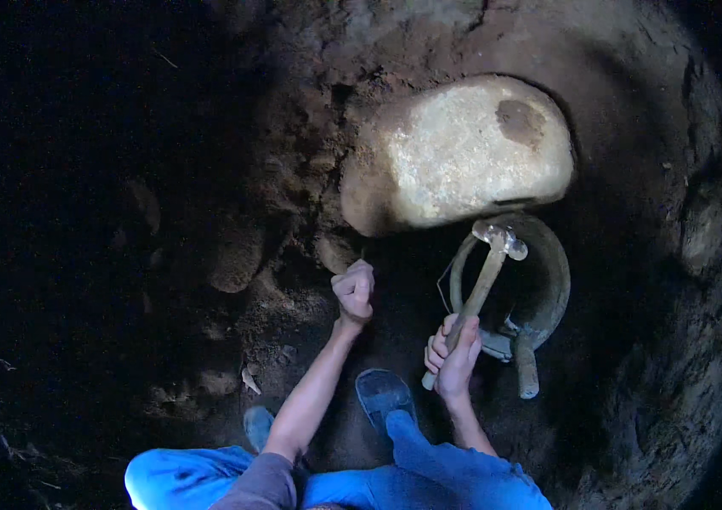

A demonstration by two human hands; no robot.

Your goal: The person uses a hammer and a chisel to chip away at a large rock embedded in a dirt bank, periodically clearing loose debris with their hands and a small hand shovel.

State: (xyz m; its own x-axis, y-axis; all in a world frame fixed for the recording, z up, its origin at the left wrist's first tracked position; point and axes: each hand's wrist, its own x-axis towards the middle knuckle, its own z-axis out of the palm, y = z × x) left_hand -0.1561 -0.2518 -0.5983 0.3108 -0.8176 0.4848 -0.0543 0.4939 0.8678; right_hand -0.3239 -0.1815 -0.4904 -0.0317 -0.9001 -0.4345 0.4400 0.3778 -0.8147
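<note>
Use the large pale boulder as the reference. Its left end is brown with soil, and a dark patch marks its face toward the upper right.

Your right hand is wrapped around the wooden handle of the hammer. The hammer is on the near side of the boulder, tilted, with its metal head pointing toward the boulder's lower edge. From this view you cannot tell whether the two touch.

Your left hand is closed in a fist, near the boulder's lower left end; whether it encloses anything cannot be told.

The round container is just below the boulder's right half, partly behind the hammer head. A stubby handle projects from the container's near side, away from the boulder. A rounded stone is set left of the boulder.
</note>
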